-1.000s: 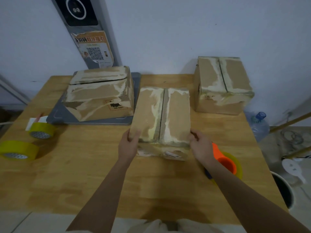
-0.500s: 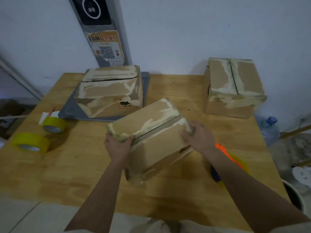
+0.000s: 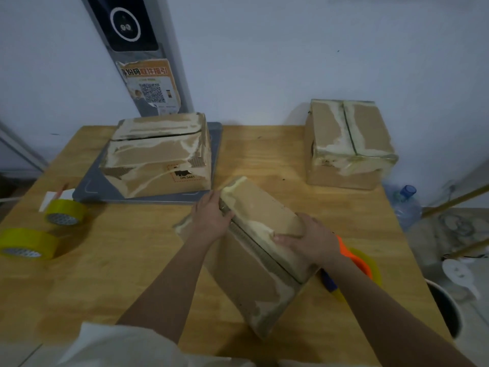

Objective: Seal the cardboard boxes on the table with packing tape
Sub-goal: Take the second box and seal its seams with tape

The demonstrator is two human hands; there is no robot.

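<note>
1. I am standing at a wooden table (image 3: pixel 264 154) pushed against a pale wall, with a grey post carrying a torn poster behind it.

2. I am holding the middle box (image 3: pixel 260 256) between both hands, near the front of the table. Its long axis is running diagonally, from the far-left corner by my left hand down to the near-right corner closest to me.

3. My left hand (image 3: pixel 210 221) is gripping the far end, fingers curled over the top edge beside the seam. My right hand (image 3: pixel 308 241) is lying over the right flap with fingers curled onto the top, pressing it down.

4. The seam (image 3: pixel 260 250) is lying between my hands, running along the long axis and showing as a dark, untaped gap. The cardboard is looking worn, with pale patches where old tape has torn the surface.

5. The orange tape dispenser (image 3: pixel 356 260) is sitting just beside the box, partly behind my right wrist, so my right hand is the nearer one to it, I judge.

6. Two yellow tape rolls (image 3: pixel 42 234) are lying well apart at the left edge. A left box (image 3: pixel 158 154) is resting on a grey mat (image 3: pixel 90 188), and a right box (image 3: pixel 346 144) is standing at the far right.
</note>
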